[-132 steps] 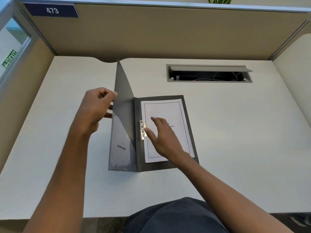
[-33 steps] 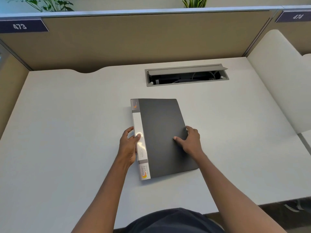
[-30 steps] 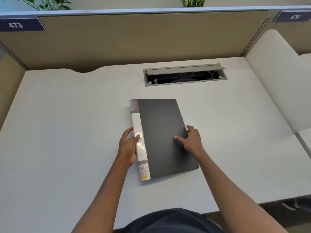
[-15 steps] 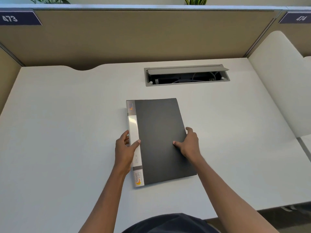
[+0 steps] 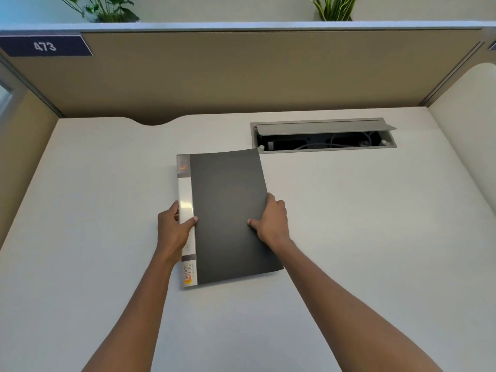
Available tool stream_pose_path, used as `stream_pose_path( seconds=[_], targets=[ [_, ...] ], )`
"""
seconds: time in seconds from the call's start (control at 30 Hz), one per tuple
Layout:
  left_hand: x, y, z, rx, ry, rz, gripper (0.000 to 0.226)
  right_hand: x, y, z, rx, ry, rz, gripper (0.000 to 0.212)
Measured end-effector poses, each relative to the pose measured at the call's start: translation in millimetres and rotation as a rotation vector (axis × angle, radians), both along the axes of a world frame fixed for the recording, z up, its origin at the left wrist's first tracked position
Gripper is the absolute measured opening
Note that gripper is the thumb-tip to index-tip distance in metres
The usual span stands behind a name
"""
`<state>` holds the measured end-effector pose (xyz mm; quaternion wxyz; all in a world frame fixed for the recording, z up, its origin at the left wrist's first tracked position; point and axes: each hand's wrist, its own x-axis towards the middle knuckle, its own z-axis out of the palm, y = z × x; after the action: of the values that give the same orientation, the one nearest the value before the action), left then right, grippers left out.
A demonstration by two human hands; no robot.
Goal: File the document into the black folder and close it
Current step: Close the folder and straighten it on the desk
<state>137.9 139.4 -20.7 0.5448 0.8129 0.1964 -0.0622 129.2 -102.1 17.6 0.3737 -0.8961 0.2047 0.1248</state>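
The flat black plastic folder [image 5: 228, 216] lies closed on the white table [image 5: 362, 224]. Your left hand [image 5: 173, 229] pinches its white spine; your right hand [image 5: 271, 220] clasps the open edge, keeping the cover shut and square.

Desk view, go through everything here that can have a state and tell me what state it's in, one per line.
black folder: closed, flat on the desk
left hand: gripping the folder's spine edge
right hand: gripping the folder's opening edge
cable hatch: lid propped open, cables visible inside
document: not visible
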Motion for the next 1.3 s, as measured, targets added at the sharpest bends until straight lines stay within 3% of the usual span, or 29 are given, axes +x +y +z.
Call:
stream_pose_path(
  seconds=[0.6,0.87,1.03,1.3],
  targets=[
    [175,32,10,0.294,0.017,-0.08,0.044,164,42,-4,-0.028,0.016,-0.003,0.075],
    [203,20,7,0.576,0.08,-0.097,0.049,189,39,-19,-0.067,0.076,0.042,0.079],
    [200,13,4,0.631,0.117,-0.055,0.048,185,43,-23,-0.208,0.045,0.138,0.092],
    [189,0,14,0.633,0.103,-0.03,0.04,173,43,-17,-0.443,-0.029,0.234,0.088]
  ],
)
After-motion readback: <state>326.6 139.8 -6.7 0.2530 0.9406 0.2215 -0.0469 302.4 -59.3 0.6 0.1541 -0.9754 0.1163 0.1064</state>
